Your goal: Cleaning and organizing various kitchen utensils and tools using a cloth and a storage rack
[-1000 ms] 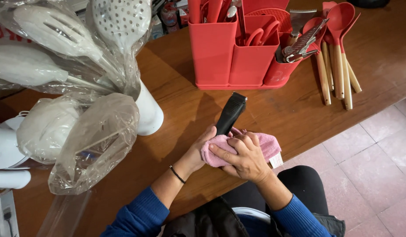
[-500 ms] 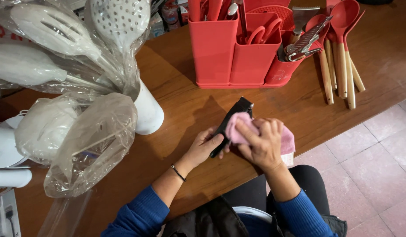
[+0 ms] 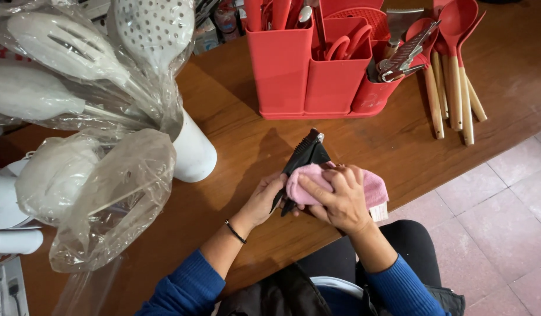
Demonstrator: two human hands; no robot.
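Left hand point(image 3: 263, 202) grips the lower end of a black tool point(image 3: 302, 159), fingers curled tight round it; the tool sits tilted over the table point(image 3: 235, 146) edge, upper end with a metal bit pointing at the red caddy point(image 3: 308, 76). Right hand point(image 3: 336, 199) presses a pink cloth point(image 3: 370, 186) against the tool's middle, fingers together and flat on the cloth, thumb side hidden. Cloth wraps part of the tool and trails right of the hand. Caddy is well apart, full of red utensils. Wooden-handled spoons point(image 3: 452, 88) lie on the table just right of it. White utensils point(image 3: 77, 70) in plastic wrap stand at left in a white holder point(image 3: 191, 153).
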